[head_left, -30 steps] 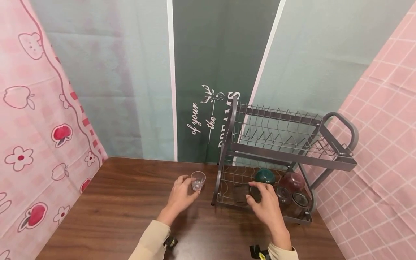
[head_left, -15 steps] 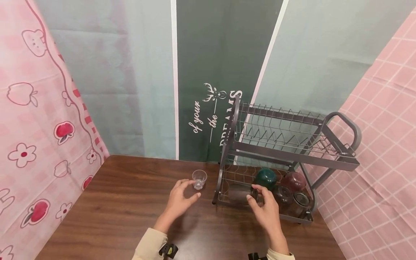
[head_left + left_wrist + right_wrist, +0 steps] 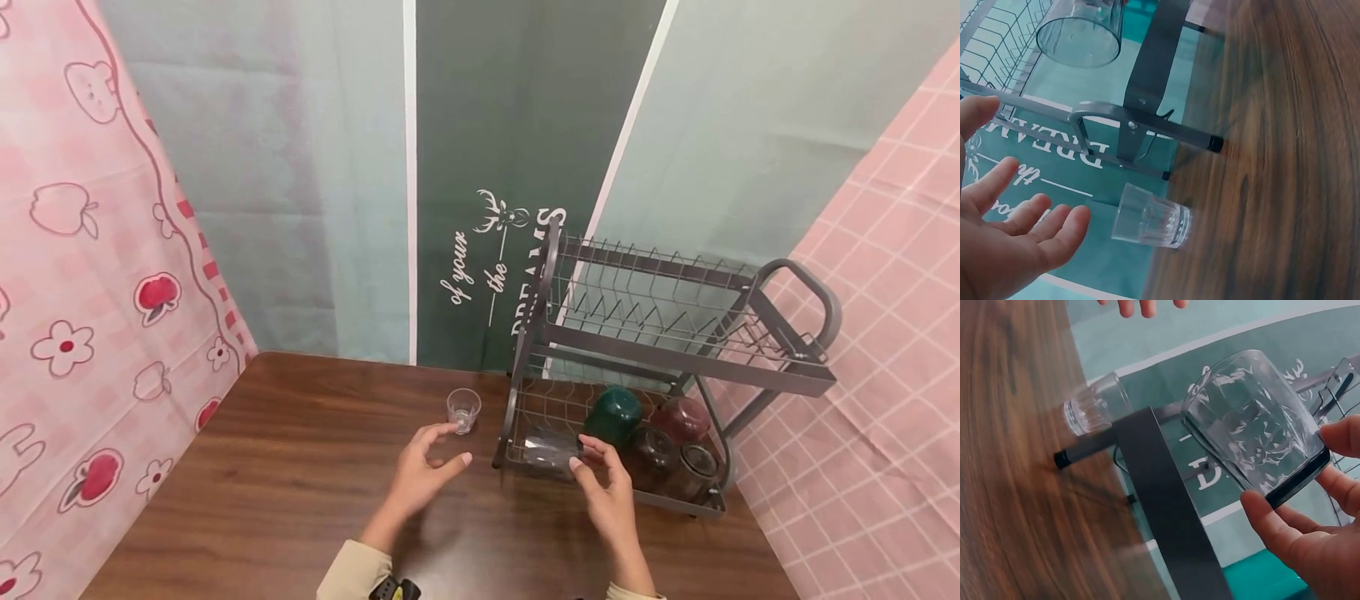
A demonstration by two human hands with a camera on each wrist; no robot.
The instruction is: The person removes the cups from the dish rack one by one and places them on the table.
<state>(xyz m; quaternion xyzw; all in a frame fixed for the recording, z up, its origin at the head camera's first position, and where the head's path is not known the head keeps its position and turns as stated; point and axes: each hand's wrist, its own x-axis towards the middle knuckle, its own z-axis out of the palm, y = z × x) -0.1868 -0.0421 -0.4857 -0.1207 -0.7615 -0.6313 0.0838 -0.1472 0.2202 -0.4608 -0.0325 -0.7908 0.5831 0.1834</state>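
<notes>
My right hand (image 3: 611, 492) pinches a clear drinking glass (image 3: 551, 450) by its thick base. In the right wrist view the glass (image 3: 1254, 425) is tilted, with thumb and fingers around the base and its mouth facing away from the palm. The head view shows it lying sideways in front of the rack's lower tier, mouth to the left; whether it touches the rack I cannot tell. My left hand (image 3: 420, 475) has its fingers spread and holds nothing. Just beyond its fingertips a small clear glass (image 3: 463, 410) stands upright on the table, apart from the hand in the left wrist view (image 3: 1152, 217).
A grey two-tier dish rack (image 3: 675, 358) stands at the right of the wooden table (image 3: 285, 467). Its lower tier bears a green cup (image 3: 613, 412), a pink cup (image 3: 684, 418) and dark clear glasses (image 3: 696, 468). Printed cloths hang behind and at both sides.
My left hand has drawn slightly back from the small glass. The right hand has shifted a little toward me, still pinching its glass. The head view has moved slightly.
</notes>
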